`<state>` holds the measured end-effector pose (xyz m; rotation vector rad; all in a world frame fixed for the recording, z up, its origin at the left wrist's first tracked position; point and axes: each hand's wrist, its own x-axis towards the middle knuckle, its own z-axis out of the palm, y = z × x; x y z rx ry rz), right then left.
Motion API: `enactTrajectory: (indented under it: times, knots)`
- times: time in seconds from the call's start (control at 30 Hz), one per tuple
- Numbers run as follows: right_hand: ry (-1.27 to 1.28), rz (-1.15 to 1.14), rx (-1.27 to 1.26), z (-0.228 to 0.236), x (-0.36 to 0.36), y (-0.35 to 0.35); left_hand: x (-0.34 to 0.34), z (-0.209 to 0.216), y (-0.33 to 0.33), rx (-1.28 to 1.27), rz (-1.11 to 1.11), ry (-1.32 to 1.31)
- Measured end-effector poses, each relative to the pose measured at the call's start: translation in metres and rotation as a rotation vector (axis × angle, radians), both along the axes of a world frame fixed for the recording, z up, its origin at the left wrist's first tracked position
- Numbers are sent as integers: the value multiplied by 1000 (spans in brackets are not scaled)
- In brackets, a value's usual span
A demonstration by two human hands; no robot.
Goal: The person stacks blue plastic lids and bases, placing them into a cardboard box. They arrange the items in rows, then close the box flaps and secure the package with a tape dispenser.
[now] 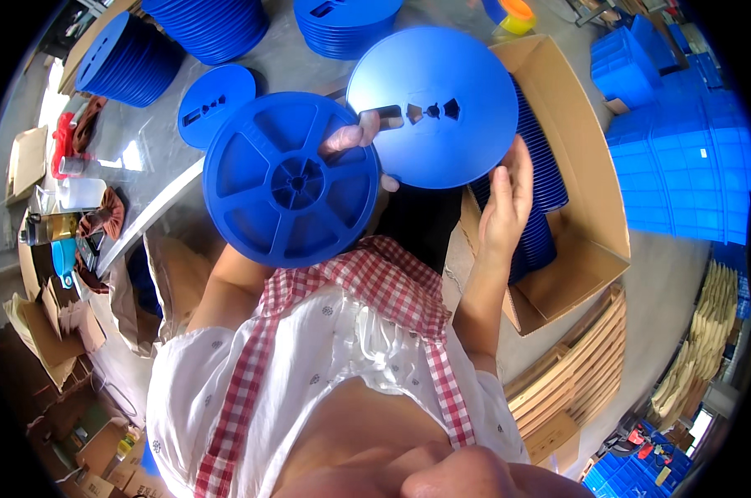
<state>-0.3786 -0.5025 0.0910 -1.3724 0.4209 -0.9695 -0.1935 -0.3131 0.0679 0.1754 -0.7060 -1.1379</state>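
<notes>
My left hand is closed at the right edge of a blue spoked reel flange; the flange hides my palm and wrist. Its fingertips reach the slot of a second, solid blue reel flange. Round holes and cut-outs mark that flange's centre. At its lower right rim is my right hand, thumb and fingers against the edge. The two flanges are held side by side, slightly overlapping. To the right, an open cardboard box contains a row of blue flanges.
Stacks of blue flanges stand on the floor ahead, with a smaller-looking flange nearer. Blue plastic crates are piled at far right. A wooden pallet lies below the box. Bottles and a cup stand on the left.
</notes>
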Motion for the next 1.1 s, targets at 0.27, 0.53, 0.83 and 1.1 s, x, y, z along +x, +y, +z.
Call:
enactTrajectory:
  times: [0.27, 0.53, 0.83, 1.1]
  knots:
    - [-26, 79, 50, 5, 4, 4, 1, 4, 1, 9, 11, 5]
    - [-7, 49, -52, 15, 3, 5, 0, 4, -8, 8, -13, 38]
    - [1, 432, -901, 53, 5, 74, -9, 17, -44, 0, -130, 164]
    - [80, 419, -662, 40, -11, 61, 2, 22, -38, 216, -128, 250]
